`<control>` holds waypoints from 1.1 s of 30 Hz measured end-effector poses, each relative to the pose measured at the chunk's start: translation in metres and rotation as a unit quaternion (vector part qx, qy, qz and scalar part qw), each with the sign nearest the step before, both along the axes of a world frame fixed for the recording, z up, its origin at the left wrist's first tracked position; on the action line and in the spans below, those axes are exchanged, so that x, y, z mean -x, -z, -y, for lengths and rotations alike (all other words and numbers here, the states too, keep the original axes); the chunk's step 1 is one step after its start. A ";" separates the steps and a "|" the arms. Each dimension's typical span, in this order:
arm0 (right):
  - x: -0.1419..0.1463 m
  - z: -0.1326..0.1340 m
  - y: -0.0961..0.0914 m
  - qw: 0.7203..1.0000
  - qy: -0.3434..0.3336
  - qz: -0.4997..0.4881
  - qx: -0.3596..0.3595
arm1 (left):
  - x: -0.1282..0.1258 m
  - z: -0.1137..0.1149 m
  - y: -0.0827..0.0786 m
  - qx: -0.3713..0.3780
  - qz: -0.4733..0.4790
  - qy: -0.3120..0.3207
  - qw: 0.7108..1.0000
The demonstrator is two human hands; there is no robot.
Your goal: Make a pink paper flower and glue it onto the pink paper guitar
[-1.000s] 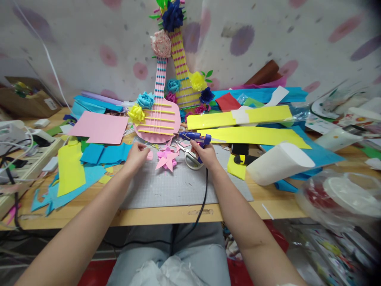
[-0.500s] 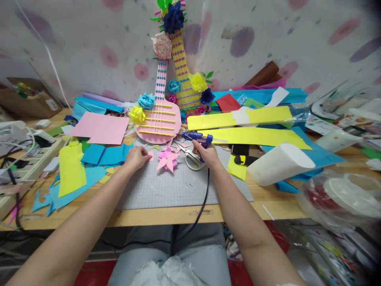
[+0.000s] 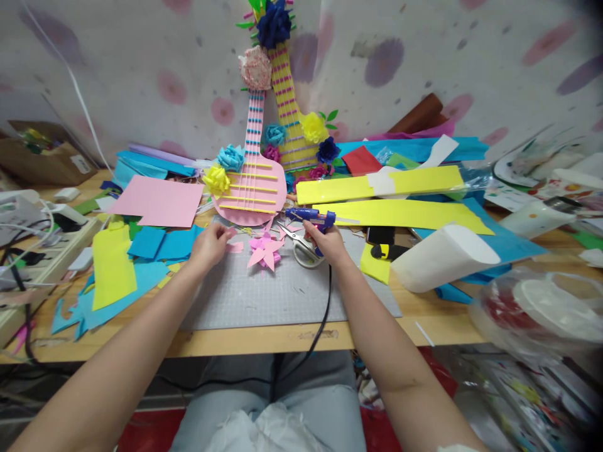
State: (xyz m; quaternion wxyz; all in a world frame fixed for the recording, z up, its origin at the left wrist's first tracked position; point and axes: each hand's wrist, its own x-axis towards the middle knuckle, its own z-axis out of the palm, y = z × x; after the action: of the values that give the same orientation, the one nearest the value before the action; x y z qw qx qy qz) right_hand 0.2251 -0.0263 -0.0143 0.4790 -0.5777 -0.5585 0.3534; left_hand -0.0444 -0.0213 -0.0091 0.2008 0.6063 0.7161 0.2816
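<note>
My right hand [image 3: 327, 243] grips a blue glue gun [image 3: 315, 218] with its nozzle pointing left, and the black cord [image 3: 324, 307] trails off the table's front edge. My left hand [image 3: 210, 243] pinches a small pink paper piece [image 3: 233, 247] just above the grey cutting mat [image 3: 282, 295]. Between my hands lies a pink paper flower [image 3: 264, 248] with pointed petals. Scissors [image 3: 300, 243] rest on the mat by my right hand.
A pink paper guitar [image 3: 252, 188] and a yellow one [image 3: 289, 119] with paper flowers lean on the wall. Pink [image 3: 157, 201], blue [image 3: 155, 243] and yellow sheets [image 3: 396, 213] cover the table. A white paper roll [image 3: 443, 257] and plastic bags [image 3: 532, 307] lie right, a power strip [image 3: 42, 251] left.
My left hand has lifted slightly off the mat with the small pink piece pinched in its fingers. The right hand and glue gun have barely moved.
</note>
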 end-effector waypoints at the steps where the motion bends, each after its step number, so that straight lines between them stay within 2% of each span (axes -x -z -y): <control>1: 0.000 0.001 -0.001 1.000 -0.007 -0.001 0.000 | -0.001 0.002 -0.003 -0.005 0.040 -0.002 0.999; 6: 0.001 0.009 -0.009 0.994 -0.106 0.000 0.025 | -0.018 0.018 -0.021 0.051 0.201 0.059 0.976; 9: 0.001 0.011 -0.010 0.984 -0.173 0.024 0.042 | -0.028 0.024 -0.026 0.065 0.235 0.081 0.967; 11: 0.001 0.011 -0.009 0.980 -0.190 0.048 0.040 | -0.032 0.025 -0.027 0.063 0.234 0.084 0.967; 18: 0.000 0.012 -0.011 0.973 -0.215 0.081 0.029 | -0.036 0.024 -0.031 0.056 0.207 0.094 0.972; 33: 0.002 0.012 -0.011 0.972 -0.213 0.099 0.016 | -0.037 0.028 -0.038 0.071 0.165 0.115 0.977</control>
State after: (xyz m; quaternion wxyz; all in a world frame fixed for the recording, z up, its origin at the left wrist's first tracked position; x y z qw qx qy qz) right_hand 0.2230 -0.0384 -0.0037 0.3257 -0.4849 -0.7080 0.3970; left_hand -0.0075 -0.0497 0.0286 0.3901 0.6140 0.6166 0.3011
